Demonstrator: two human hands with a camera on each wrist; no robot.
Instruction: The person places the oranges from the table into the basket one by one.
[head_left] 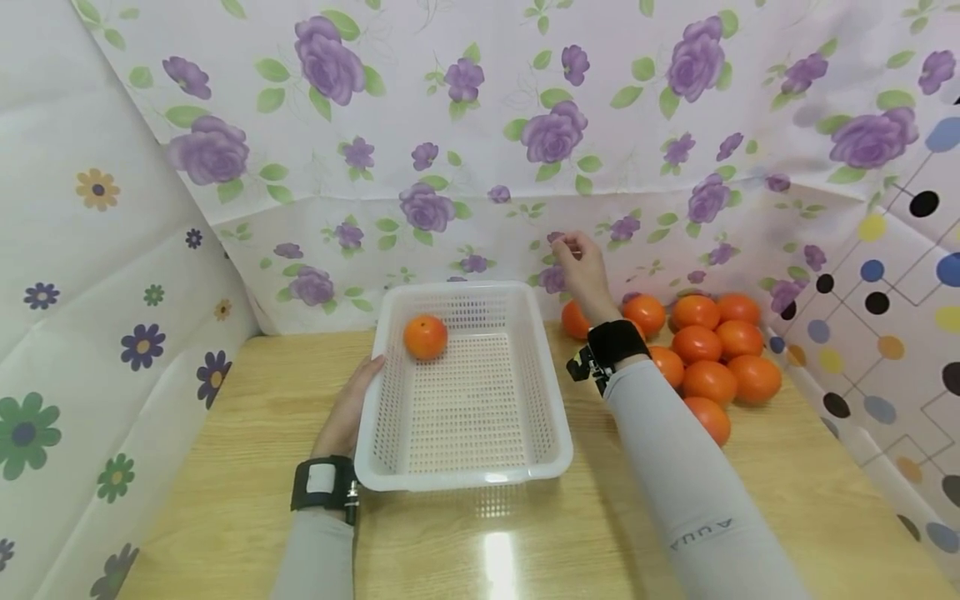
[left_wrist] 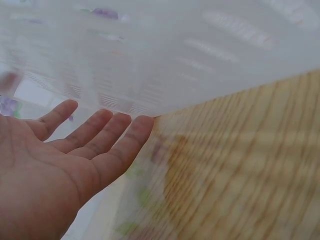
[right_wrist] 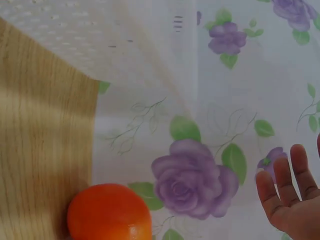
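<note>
From where I stand, a single round, glossy orange fruit (head_left: 425,337) sits inside a white, rectangular, perforated plastic basket (head_left: 465,481), towards its back left corner. The person's left hand (head_left: 348,408) is at the basket's left wall, fingers extended rather than wrapped round anything; how hard it presses, I cannot tell. The right hand (head_left: 583,268), well apart from it, hangs raised near the table's back edge, fingers loosely bent and nothing in them. Under and beside that arm, towards the table's back right corner, lies a cluster of similar orange fruits (head_left: 697,343).

To my eye, the likeliest mishap is the right wrist's black strap (head_left: 618,342) or the grey sleeve (head_left: 697,483) brushing the cluster and setting a fruit rolling towards the front edge. The basket looks light, so an uneven push from the left might slide it and roll its lone fruit.

The table (head_left: 247,450) is pale wood-grain, with a bright glare near the front. Purple roses cover the white cloth behind, daisy-like flowers the left one, coloured dots the right.
</note>
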